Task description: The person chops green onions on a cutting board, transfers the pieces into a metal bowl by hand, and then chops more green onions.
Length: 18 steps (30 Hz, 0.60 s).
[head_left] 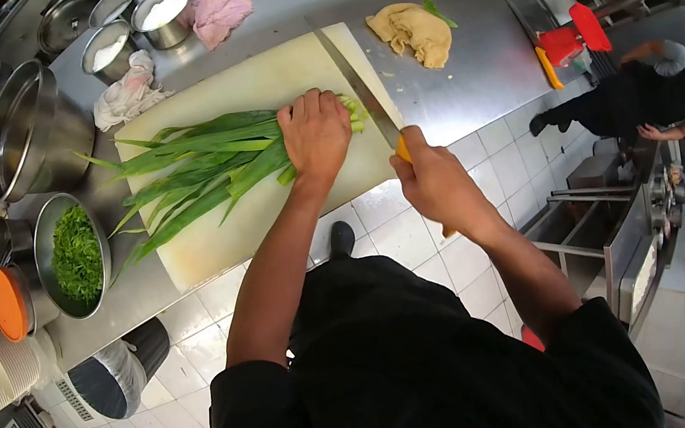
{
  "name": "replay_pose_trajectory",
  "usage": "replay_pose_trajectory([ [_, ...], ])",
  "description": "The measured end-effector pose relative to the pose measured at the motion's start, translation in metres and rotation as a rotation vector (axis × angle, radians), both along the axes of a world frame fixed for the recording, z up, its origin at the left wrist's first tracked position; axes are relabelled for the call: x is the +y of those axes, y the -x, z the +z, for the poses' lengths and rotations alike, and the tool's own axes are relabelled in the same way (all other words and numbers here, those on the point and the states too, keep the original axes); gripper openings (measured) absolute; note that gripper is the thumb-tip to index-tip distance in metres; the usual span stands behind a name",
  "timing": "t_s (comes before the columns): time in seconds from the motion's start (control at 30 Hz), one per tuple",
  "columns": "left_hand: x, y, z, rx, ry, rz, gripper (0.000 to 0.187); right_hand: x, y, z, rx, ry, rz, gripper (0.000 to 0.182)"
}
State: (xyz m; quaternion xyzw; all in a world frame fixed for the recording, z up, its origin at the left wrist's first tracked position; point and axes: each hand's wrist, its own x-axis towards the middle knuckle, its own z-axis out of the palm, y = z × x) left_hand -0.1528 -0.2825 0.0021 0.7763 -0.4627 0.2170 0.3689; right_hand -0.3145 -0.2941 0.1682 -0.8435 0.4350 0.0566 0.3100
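On the pale cutting board (243,222) lies a bunch of long green leaves (209,159), their cut ends toward the right. My left hand (317,134) presses down on the bunch near those ends, fingers curled over it. A knife (357,78) with a yellow handle is held in my right hand (437,179), its long blade pointing up and away along the board's right part. The blade is just right of the cut ends. A metal bowl (98,230) of chopped greens (76,255) stands left of the board.
Beyond the board are metal containers of white powder (164,9), a pink cloth (223,4) and a white cloth (128,91). Tan dough (413,32) lies right of the board. Large pots (26,132) stand at the left. Another person (634,98) is at the far right.
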Motion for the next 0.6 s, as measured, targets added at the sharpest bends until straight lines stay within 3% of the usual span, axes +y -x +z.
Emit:
replay_pose_trajectory([
  [0.2,0.003,0.001,0.003,0.054,-0.076,-0.021,0.007,0.016,-0.002,0.013,0.107,-0.139,-0.088,0.021],
  [0.3,0.004,0.002,0.004,0.063,-0.085,-0.018,0.007,0.016,0.005,-0.007,0.057,-0.006,0.003,0.021],
  [0.5,0.002,0.000,0.002,0.025,-0.075,-0.003,0.008,0.027,0.029,0.016,0.147,-0.120,-0.012,0.023],
  [0.6,0.002,0.000,0.003,0.034,-0.081,-0.010,0.010,0.022,0.022,-0.008,0.116,-0.094,0.015,0.023],
])
